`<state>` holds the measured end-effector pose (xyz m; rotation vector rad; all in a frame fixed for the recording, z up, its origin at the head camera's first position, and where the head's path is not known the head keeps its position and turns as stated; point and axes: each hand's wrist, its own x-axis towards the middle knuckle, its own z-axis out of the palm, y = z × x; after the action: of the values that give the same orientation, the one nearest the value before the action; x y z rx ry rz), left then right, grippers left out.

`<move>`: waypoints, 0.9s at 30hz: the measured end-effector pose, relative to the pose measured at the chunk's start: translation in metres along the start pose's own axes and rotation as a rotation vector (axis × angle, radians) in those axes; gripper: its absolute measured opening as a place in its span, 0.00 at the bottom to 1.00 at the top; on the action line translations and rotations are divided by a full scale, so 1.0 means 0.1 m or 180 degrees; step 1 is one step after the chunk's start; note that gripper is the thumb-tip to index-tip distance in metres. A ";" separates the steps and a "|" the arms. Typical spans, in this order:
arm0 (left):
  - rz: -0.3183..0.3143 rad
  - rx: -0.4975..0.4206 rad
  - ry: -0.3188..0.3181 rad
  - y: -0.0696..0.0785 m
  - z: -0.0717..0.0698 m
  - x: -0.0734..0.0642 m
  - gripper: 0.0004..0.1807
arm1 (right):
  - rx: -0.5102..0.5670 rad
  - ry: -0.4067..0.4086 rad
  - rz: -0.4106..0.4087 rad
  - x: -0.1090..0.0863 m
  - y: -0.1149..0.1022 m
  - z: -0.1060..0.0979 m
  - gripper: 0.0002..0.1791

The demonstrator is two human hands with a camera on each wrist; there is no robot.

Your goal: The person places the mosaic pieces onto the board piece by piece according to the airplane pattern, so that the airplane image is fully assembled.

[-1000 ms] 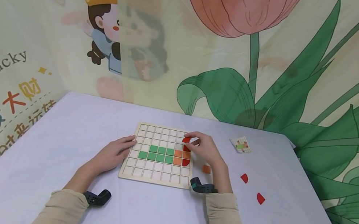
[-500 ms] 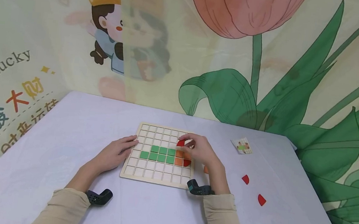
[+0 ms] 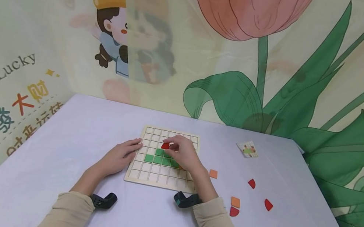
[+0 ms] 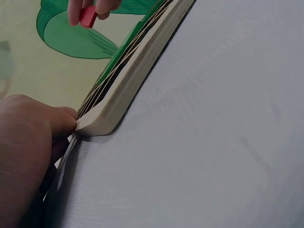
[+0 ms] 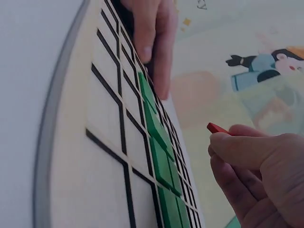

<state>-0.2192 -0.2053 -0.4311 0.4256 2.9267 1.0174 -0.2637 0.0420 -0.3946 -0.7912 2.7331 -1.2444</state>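
My right hand (image 3: 182, 152) pinches a red quarter-round tile (image 3: 165, 146) between thumb and fingertips, above the wooden grid board (image 3: 148, 177). In the right wrist view the red tile's edge shows at the fingertips, apart from the board. Green square tiles (image 3: 158, 159) lie in two rows in the board's cells. My right hand hides most of the orange and red tiles at the board's right side. My left hand (image 3: 118, 158) rests with extended fingers against the board's left edge; in the left wrist view its thumb (image 4: 64, 121) touches the board's corner.
Right of the board lie an orange square tile (image 3: 213, 173), another orange tile (image 3: 235, 202) with a red quarter-round tile (image 3: 234, 212) below it, and two more red ones farther right. A small pattern card (image 3: 248, 149) lies at the back right of the white-covered table (image 3: 144, 220).
My right hand has moved left across the board, carrying the red tile from its right edge to above the green rows. My left hand stays at the board's edge. The head view has shifted slightly.
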 end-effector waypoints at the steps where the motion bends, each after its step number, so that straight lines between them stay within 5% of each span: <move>1: -0.0004 -0.0004 -0.0004 0.00 0.00 0.00 0.23 | -0.0045 -0.0002 -0.0022 0.01 -0.02 0.02 0.17; 13: -0.0049 -0.0009 -0.0007 0.05 -0.02 -0.01 0.23 | -0.0650 -0.0161 0.0036 0.14 -0.16 0.29 0.18; 27: -0.0033 0.0037 -0.0018 0.05 -0.03 -0.02 0.23 | -0.0941 -0.0145 0.0060 0.13 -0.18 0.42 0.16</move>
<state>-0.2165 -0.2040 -0.4255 0.4124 2.9281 0.9969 -0.2577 -0.0032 -0.4077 -0.8003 2.9176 -0.8168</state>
